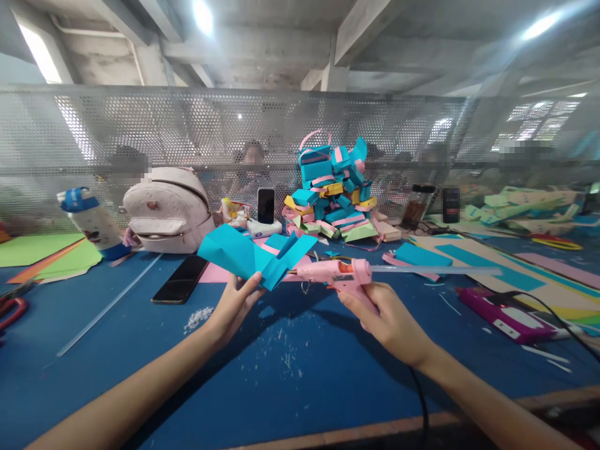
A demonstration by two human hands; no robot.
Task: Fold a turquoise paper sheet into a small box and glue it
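My left hand (239, 303) pinches a folded piece of blue paper (234, 253) by its lower edge, thumb in front. The paper has creased flaps standing up and is held above the table. In my right hand (391, 319) is a pink hot glue gun (335, 272), gripped by its handle. Its nozzle points left and is at the right side of the blue paper; whether it touches, I cannot tell. A long clear glue stick (435, 270) sticks out of the gun's back. A black cord hangs below my right hand.
Behind stands a pile of blue, pink and yellow paper boxes (335, 194). A phone (180, 281), a glue stick (110, 303), a white backpack (166, 212) and a bottle (91, 219) are left. Right are paper sheets (497, 262) and a purple device (506, 314). Scissors (14, 309) lie far left.
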